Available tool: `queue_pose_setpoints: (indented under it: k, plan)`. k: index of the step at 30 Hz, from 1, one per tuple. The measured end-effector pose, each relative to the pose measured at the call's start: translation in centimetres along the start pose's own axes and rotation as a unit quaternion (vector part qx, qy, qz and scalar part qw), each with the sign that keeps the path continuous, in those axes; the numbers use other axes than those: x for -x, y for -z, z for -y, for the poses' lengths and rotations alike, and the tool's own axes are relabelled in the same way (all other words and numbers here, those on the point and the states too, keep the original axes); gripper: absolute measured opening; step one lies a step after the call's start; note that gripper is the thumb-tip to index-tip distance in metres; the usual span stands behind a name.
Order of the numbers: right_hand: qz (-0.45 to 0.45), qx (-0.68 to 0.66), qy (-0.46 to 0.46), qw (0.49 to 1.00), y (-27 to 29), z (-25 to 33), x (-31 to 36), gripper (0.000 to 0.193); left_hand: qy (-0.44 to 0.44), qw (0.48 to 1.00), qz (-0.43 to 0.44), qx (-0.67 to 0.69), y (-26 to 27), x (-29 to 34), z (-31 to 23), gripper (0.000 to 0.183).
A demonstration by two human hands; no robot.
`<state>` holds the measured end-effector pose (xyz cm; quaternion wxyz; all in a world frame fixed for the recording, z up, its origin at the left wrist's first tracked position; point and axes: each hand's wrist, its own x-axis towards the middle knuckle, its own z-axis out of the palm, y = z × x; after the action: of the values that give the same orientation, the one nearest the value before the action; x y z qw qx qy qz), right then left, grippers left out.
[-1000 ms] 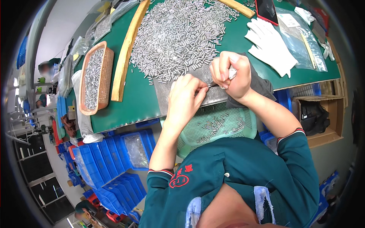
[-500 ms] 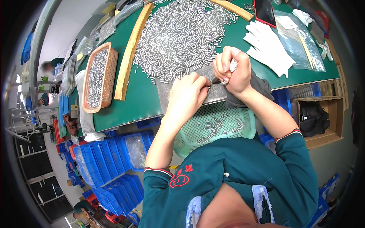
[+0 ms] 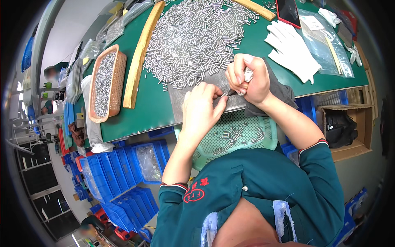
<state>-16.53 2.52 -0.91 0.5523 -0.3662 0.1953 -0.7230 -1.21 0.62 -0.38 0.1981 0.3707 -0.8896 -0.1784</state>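
My left hand is over the grey plate at the table's near edge, thumb and fingertips closed around a small metal cylinder. Just to the right, my right hand is wrapped round a slim dark-tipped tool with a white-wrapped handle. The tool's tip reaches toward the cylinder; my fingers hide most of it, so its kind does not show. A big heap of small metal cylinders spreads beyond both hands. Below them, a green mesh basket holds more cylinders.
Left of the heap lie a wooden strip and a peach basket of cylinders. A dark cloth is beside my right hand. White gloves, a red-edged device and a plastic bag lie right. Blue bins stand lower left.
My left thumb and fingers have parted slightly, showing a cylinder at their tips. My right hand has moved slightly left and down, still gripping the tool.
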Motion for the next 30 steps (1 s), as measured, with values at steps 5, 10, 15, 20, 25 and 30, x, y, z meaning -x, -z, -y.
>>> queue_pose_setpoints:
  k: [5, 10, 15, 20, 25, 30]
  plan:
    - [-0.007, 0.015, -0.002, 1.000, -0.01, 0.19, 0.09, 0.039, -0.001, 1.000, 0.020, 0.013, 0.06, -0.10, 0.10, 0.016]
    - [0.004, 0.015, -0.008, 1.000, 0.21, 0.18, 0.18, 0.040, -0.026, 1.000, 0.000, 0.013, -0.09, -0.02, 0.18, 0.011]
    - [0.005, -0.003, -0.007, 1.000, 0.21, -0.25, 0.37, 0.039, -0.012, 0.999, -0.008, 0.037, -0.41, 0.21, 0.32, 0.011]
    - [0.035, 0.068, 0.008, 0.997, -0.02, 0.06, 0.36, 0.038, -0.003, 0.999, -0.007, 0.053, -0.49, 0.21, 0.44, 0.010]
    - [0.009, 0.020, -0.003, 1.000, 0.08, -0.06, 0.36, 0.038, 0.010, 0.996, -0.008, 0.085, -0.72, 0.48, 0.74, 0.010]
    - [-0.008, -0.044, -0.011, 0.999, 0.25, -0.03, 0.34, 0.038, 0.017, 0.996, -0.008, 0.093, -0.74, 0.44, 0.68, 0.010]
